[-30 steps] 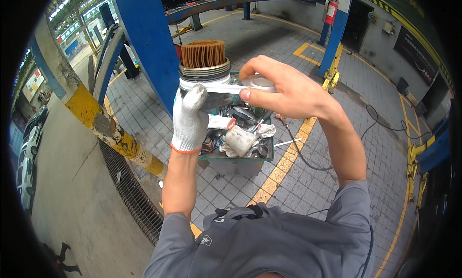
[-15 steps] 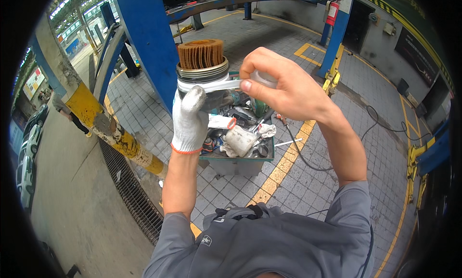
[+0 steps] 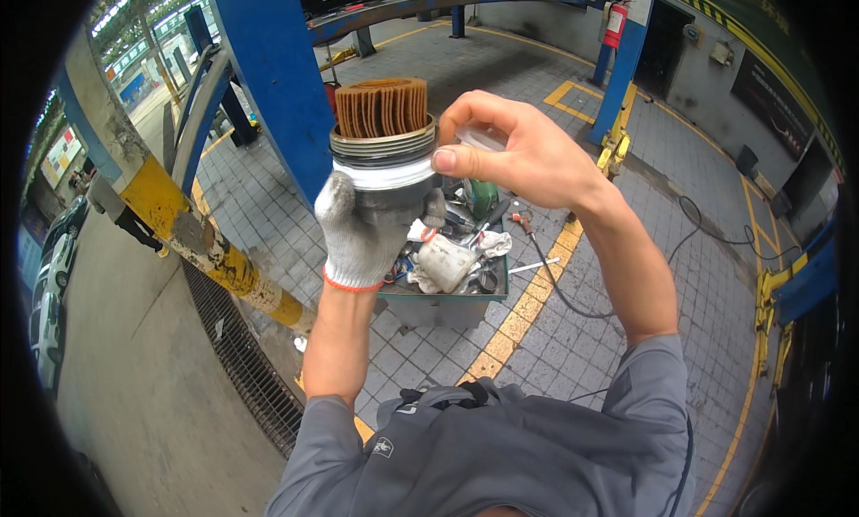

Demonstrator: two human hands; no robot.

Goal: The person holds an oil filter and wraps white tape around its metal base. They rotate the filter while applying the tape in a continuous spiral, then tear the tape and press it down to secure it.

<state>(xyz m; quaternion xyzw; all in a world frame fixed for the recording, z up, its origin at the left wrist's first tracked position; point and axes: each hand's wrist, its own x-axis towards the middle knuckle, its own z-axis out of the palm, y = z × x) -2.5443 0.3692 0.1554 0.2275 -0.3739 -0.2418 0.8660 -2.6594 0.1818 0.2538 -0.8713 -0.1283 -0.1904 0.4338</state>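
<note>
My left hand [image 3: 356, 244], in a white knit glove with an orange cuff, is closed around the dark lower body of a filter housing [image 3: 398, 205]. Brown pleats of a filter element [image 3: 383, 107] stand up out of the housing's open top. White thread tape [image 3: 385, 178] circles the housing below its metal rim. At the rim's right side my bare right hand [image 3: 532, 154] pinches a roll of tape [image 3: 481, 138], translucent and partly covered by the fingers. The thumb lies close against the housing's edge.
Below my hands stands a green-edged bin [image 3: 443, 297] heaped with rags, tools and parts. A blue lift post [image 3: 268, 78] rises close on the left, near a yellow-and-white pole [image 3: 228, 253]. A hose [image 3: 573, 307] trails over the tiled floor at right.
The filter housing has turned and shifted slightly right in my left hand, whose fingertips now show on its far side. The stretched tape strand between housing and right hand has shortened.
</note>
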